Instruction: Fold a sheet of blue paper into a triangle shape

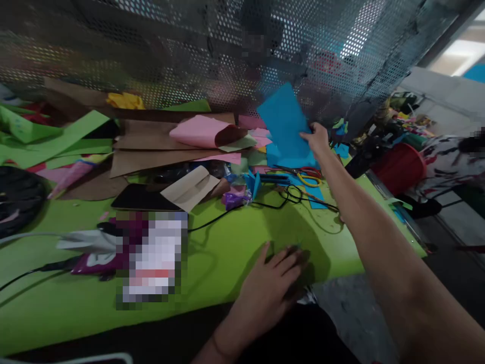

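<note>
At the back right of the table, my right hand (318,141) pinches the edge of a blue sheet (285,121), which is raised and tilted. Another blue piece lies below it. My left hand (270,280) rests at the table's front edge, thumb apart from its fingers, with nothing seen in it. Scissors with yellow and red handles (311,178) lie just under my right forearm, close to a thin black cable (278,206). To their left sit a purple wrapper (235,200) and a small folded blue piece (253,183).
A green table (223,263) carries brown sheets (140,136), a rolled pink sheet (202,130) and green strips (76,139). A dark phone-like slab (142,198) and a black round object (18,199) lie left. A perforated metal panel (182,60) stands behind. Another person (450,162) is at right by a red bucket (401,167).
</note>
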Motion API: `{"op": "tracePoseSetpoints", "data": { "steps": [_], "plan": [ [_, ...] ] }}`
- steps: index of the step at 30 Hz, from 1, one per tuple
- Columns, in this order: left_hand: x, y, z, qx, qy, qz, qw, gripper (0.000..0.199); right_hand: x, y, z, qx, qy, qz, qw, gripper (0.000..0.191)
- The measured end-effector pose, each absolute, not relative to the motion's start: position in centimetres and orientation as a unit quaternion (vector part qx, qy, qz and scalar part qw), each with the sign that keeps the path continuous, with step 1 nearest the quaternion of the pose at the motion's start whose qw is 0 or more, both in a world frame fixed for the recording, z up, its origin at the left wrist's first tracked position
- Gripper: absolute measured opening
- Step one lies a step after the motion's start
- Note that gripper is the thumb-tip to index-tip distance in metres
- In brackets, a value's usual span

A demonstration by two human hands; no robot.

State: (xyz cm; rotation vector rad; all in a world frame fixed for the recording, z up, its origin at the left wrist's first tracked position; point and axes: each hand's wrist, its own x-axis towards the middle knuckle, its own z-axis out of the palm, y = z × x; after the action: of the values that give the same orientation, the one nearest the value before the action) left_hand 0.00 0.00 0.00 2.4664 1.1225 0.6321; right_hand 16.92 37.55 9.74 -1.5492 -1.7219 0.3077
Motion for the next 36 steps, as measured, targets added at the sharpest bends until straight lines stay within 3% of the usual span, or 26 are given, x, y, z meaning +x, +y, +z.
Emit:
{"op": "tracePoseSetpoints", "data": {
  "steps": [4, 7, 14, 19, 22, 26, 29, 32, 36],
  "plan": [
    [-0.4, -0.1, 0.3, 0.858, 0.428, 0.257, 0.119, 0.058, 20.2, 33.9, 12.7, -0.455, -0.686, 0.234, 0.517, 0.028],
    [-1.6, 0.1, 0.8, 0.820, 0.470, 0.322, 0.056, 0.057, 22.8, 29.0, 14.5, -0.385, -0.698, 0.319, 0.513, 0.039],
    [-2.7, -0.5, 2.9, 0.741, 0.536, 0.399, -0.071, 0.090, 23.9, 17.6, 13.7, -0.387, -0.661, 0.552, 0.330, 0.059],
    [-1.8, -1.0, 2.5, 0.773, 0.534, 0.334, -0.073, 0.082, 21.6, 15.5, 9.9, -0.361, -0.639, 0.649, 0.200, 0.058],
    [-2.1, -1.0, 1.9, 0.796, 0.523, 0.301, -0.042, 0.070, 20.7, 15.1, 7.6, -0.361, -0.653, 0.633, 0.208, 0.053],
    [-3.8, -1.3, 1.4, 0.756, 0.560, 0.339, -0.007, 0.052, 21.2, 12.9, 4.8, -0.413, -0.719, 0.489, 0.272, 0.046],
    [-5.1, -1.9, 1.1, 0.720, 0.595, 0.357, -0.009, 0.047, 23.0, 9.6, 3.7, -0.354, -0.820, 0.413, 0.175, 0.055],
    [-5.5, -2.2, 0.6, 0.722, 0.600, 0.345, 0.010, 0.045, 26.3, 6.2, 4.6, -0.248, -0.902, 0.351, 0.049, 0.046],
    [-4.4, -2.1, 0.1, 0.752, 0.580, 0.306, 0.066, 0.049, 31.9, 3.4, 7.8, -0.324, -0.874, 0.361, -0.032, 0.031]
  ]
}}
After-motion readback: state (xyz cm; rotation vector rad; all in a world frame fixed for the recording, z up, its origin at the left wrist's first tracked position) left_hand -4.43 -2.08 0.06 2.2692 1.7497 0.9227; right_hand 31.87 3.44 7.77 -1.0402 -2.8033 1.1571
